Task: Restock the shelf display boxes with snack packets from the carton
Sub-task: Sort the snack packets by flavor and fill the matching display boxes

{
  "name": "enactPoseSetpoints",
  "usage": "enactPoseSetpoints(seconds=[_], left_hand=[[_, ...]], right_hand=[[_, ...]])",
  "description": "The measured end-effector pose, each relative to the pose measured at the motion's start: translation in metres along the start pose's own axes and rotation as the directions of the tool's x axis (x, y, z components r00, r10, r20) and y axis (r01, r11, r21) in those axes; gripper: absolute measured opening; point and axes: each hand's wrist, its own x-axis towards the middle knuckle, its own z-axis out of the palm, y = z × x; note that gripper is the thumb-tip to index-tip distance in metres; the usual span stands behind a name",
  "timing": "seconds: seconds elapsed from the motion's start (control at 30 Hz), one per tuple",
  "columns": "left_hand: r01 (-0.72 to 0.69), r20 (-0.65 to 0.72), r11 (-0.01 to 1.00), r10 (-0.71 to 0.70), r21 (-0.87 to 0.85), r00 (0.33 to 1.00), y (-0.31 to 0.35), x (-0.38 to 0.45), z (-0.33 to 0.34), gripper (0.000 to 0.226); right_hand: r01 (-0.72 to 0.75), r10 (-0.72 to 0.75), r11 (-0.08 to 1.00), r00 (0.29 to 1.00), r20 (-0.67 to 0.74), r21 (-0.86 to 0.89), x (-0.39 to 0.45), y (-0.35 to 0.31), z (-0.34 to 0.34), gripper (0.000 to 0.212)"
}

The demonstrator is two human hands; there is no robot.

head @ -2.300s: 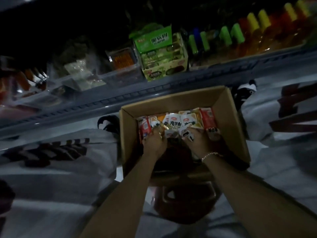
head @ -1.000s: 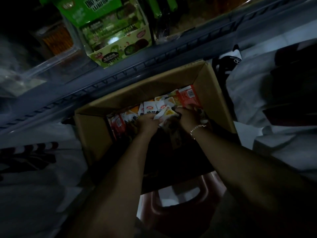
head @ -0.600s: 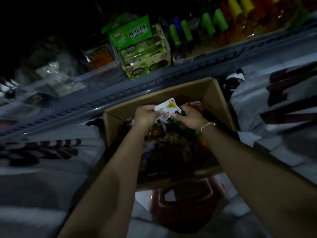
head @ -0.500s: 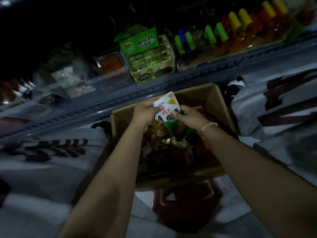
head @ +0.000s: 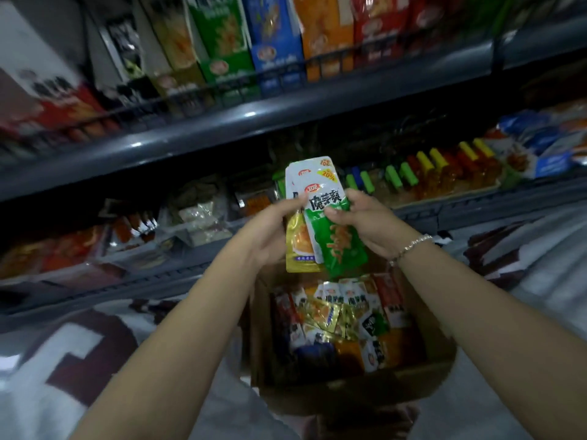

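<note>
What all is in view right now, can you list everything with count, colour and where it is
held packets: at least two, a green one in front, a yellow one behind, white tops; raised above the carton, in front of the lower shelf
carton: one, brown cardboard, open, on the floor below the hands
packets in carton: many, red, gold, white, orange; count unclear
tall boxes: several, green, blue, orange, red; upper shelf, blurred
capped bottles: a row, green, yellow and red caps; lower shelf, right
bracelet: one, silver, right wrist
left hand: grips the packets' left edge
right hand: pinches the green packet from the right
</note>
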Motion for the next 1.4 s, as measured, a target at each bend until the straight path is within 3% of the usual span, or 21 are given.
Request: enactPoseSetpoints(seconds=[0.07,0.23,0.43,0.73,0.83,1.03,1.23,1.33,1.4], left_hand=[[-0.038,0.062,0.995,0.033,0.090,0.998,0.006,-0.011,0.003,0.025],[-0.217,-0.021,0.968,0.221,0.126,0.975,0.028,-0.020,0.007,0.031],[-0.288,-0.022,0.947,0.294,0.140,0.956,0.050,-0.024,0.004,0.027],[-0.314,-0.133,0.929,0.342,0.196,0.930,0.051,-0.013,0.013,0.014],[-0.303,-0.111,0.940,0.321,0.155,0.940,0.053,-0.013,0.014,0.009],[-0.282,-0.026,0.959,0.283,0.039,0.959,0.053,-0.011,0.023,0.021],[-0.322,-0.015,0.944,0.324,0.076,0.946,0.067,0.004,0.032,0.027],[-0.389,-0.038,0.910,0.398,0.144,0.917,0.079,0.016,0.039,0.024],[-0.425,-0.051,0.889,0.439,0.171,0.897,0.089,0.022,0.042,0.024]], right_hand=[[0.056,-0.056,0.998,0.997,-0.048,-0.012,-0.005,-0.017,0.002,0.022],[0.190,-0.185,0.982,0.966,-0.182,0.007,-0.018,-0.055,0.010,0.017],[0.187,-0.170,0.981,0.952,-0.253,0.045,-0.025,-0.084,0.003,0.014],[0.215,-0.172,0.971,0.933,-0.317,0.107,-0.021,-0.078,0.007,0.021],[0.246,-0.196,0.960,0.931,-0.308,0.134,-0.018,-0.082,0.012,0.024],[0.320,-0.228,0.919,0.908,-0.351,0.230,-0.012,-0.085,0.023,0.019],[0.345,-0.222,0.902,0.887,-0.405,0.261,-0.003,-0.102,0.019,0.019],[0.384,-0.262,0.900,0.854,-0.450,0.205,0.008,-0.118,0.011,0.029],[0.409,-0.322,0.906,0.833,-0.450,0.110,0.016,-0.132,0.001,0.050]])
